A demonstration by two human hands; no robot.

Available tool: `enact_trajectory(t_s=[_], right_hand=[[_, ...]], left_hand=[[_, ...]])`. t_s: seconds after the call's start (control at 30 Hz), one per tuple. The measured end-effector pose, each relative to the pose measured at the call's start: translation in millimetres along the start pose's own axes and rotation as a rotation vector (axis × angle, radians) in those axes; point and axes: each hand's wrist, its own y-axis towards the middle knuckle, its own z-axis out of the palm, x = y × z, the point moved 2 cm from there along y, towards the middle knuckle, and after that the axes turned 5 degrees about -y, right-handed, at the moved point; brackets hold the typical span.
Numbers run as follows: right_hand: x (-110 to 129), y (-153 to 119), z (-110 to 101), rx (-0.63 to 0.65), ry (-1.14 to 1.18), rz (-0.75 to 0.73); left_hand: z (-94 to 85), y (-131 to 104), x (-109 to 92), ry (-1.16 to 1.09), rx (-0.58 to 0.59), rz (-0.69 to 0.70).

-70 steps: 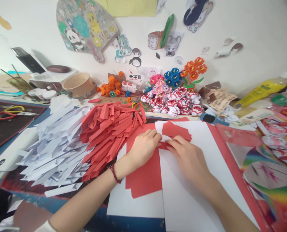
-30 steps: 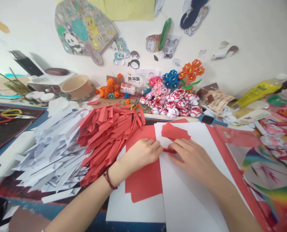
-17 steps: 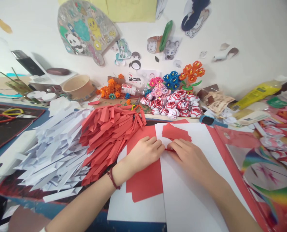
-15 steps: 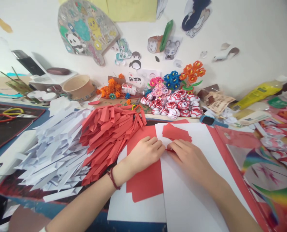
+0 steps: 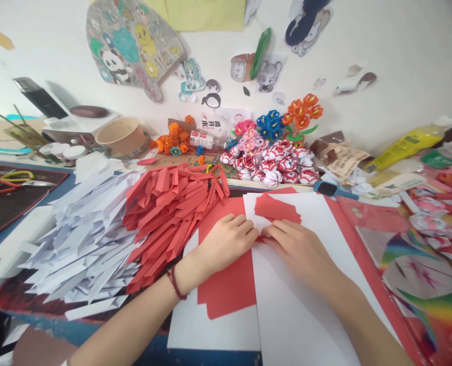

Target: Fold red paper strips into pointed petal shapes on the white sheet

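My two forearms come in from the lower corners, the left one (image 5: 134, 317) slanting up to the right with one dark red bracelet (image 5: 176, 282) at the wrist, the right one (image 5: 353, 305) slanting up to the left. Under them lie two white sheets (image 5: 298, 315), side by side, and on the left one a red sheet (image 5: 229, 295) partly covered by my hand. My left hand (image 5: 229, 238) and right hand (image 5: 296, 245) nearly meet, backs up and fingers curled down, both pinching one small red paper piece (image 5: 261, 239); my left thumb is hidden. That piece sits between my two sets of fingertips, over the left edge of the right-hand white sheet; its fold I can't make out. Just beyond my right fingers lies one small stack of red paper (image 5: 277, 208), its layers too tight to count. To the left are two heaps, one of white folded strips (image 5: 85, 244) and one of red folded strips (image 5: 174, 213), each too many to count. Farther off I see one blue watch (image 5: 330, 189), one pair of scissors (image 5: 10, 182), a pile of more than ten red-and-white paper flowers (image 5: 275, 163), and one round bowl (image 5: 121, 140) near the wall (image 5: 211, 53).
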Motion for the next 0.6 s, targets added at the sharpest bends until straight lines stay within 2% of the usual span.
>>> enact_trajectory(t_s=[0.13,0.3,0.6], right_hand=[[1.5,0.1,1.2,-0.023,-0.027,-0.017],[4.6,1.5,5.2,-0.084,-0.057,-0.056],[6.1,1.4,6.4,-0.038,0.019,-0.019]], left_hand=[[0.8,0.8,-0.6,0.015,-0.019,-0.003],[0.2,2.9,-6.0,0.107,-0.035,0.067],[-2.1,7.1,-9.4,0.154,0.005,0.087]])
